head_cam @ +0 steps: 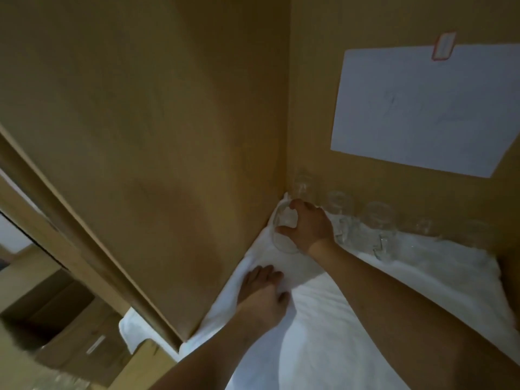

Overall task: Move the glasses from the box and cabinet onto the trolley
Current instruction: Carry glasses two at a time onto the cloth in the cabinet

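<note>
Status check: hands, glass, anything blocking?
Right hand grips glass in cabinet corner. Left hand flat on white cloth. More glasses alongside; nothing blocking.

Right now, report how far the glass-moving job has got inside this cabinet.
Done: nothing can be confirmed, as the trolley is out of view. In hand: the right hand grips one clear drinking glass in the cabinet corner, while the left hand rests on the white cloth lining. Left: a row of clear glasses along the back wall.
</note>
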Available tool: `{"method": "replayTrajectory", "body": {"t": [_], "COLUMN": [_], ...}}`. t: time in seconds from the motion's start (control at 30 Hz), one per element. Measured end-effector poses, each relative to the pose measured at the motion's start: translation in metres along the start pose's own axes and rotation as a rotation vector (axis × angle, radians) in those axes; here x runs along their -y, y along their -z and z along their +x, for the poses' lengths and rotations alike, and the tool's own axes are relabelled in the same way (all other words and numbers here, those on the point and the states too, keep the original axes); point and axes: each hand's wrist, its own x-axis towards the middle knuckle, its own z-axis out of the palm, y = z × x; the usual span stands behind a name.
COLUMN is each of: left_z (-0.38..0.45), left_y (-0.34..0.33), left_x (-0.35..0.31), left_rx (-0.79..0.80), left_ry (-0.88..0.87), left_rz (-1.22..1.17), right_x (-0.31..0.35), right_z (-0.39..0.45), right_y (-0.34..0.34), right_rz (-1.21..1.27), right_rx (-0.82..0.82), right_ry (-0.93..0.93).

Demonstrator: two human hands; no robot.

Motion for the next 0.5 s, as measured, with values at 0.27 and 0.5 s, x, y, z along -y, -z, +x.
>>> {"method": "replayTrajectory", "body": {"t": [0.27, 0.5], "left_z": [-0.001, -0.026], "left_y": [-0.004, 0.0], "left_x": [-0.011, -0.007], "left_rx": [0.0, 0.001], "left_ry": [0.063, 0.036], "left_rz": [-0.013, -0.088], "right_x": [-0.013, -0.013], "right_z": [-0.015, -0.044], "right_y": [-0.011, -0.002], "right_rz": [-0.047, -0.125], "right_rx": [0.04, 0.125], "right_ry": [0.008, -0.038]}}
